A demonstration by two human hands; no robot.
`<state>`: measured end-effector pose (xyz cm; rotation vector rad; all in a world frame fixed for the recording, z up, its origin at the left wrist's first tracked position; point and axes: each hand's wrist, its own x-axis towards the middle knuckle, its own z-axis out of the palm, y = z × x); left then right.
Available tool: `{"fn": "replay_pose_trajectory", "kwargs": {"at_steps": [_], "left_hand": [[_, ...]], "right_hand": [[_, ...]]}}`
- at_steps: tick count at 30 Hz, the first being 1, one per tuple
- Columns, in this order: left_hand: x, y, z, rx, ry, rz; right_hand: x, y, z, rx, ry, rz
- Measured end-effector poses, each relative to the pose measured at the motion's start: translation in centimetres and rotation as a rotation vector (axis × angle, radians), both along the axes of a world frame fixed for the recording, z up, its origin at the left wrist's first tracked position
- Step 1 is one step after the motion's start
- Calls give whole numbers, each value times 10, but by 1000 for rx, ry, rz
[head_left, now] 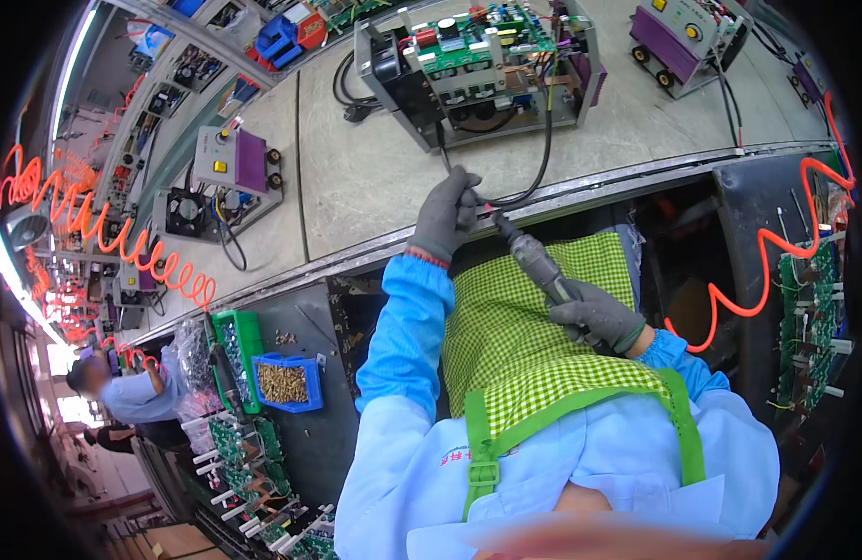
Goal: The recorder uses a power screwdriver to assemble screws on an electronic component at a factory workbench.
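Note:
In a grey glove, my left hand (445,215) is closed with its fingers pinched together at the end of a black cable (546,154). The cable loops down from an open-cased electrical unit (505,117) with a green circuit board on top. My right hand (599,317), also gloved, is wrapped around a grey power screwdriver (537,263). Its tip points up and left, close to the fingers of my left hand and the cable end. What exactly sits between the left fingertips is too small to make out.
Purple-sided units (237,168) stand along the grey bench (356,177). At left are a blue bin (305,404) of brass-coloured fasteners, a green bin (227,322) and several circuit boards (249,457). Orange coiled hoses (762,257) hang on both sides. A person (137,392) works far left.

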<state>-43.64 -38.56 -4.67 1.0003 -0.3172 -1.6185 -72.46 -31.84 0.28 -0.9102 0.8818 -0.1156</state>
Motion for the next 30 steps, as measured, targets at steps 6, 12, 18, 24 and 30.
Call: {"fn": "replay_pose_trajectory", "kwargs": {"at_steps": [6, 12, 18, 24, 30], "left_hand": [[22, -28, 14, -16, -405, -216], [16, -42, 5, -17, -599, -144], [29, -73, -21, -118, -983, -168], [35, -76, -25, -91, -1077, -138], [26, -54, 43, -279, -2295, -238]], "right_hand": [[17, -7, -16, -120, -53, -29], [43, -8, -16, 27, -59, -126], [64, -28, -26, -19, -53, -175], [71, -29, -38, 3, -95, -174], [69, -28, -38, 97, -146, -245]]}}
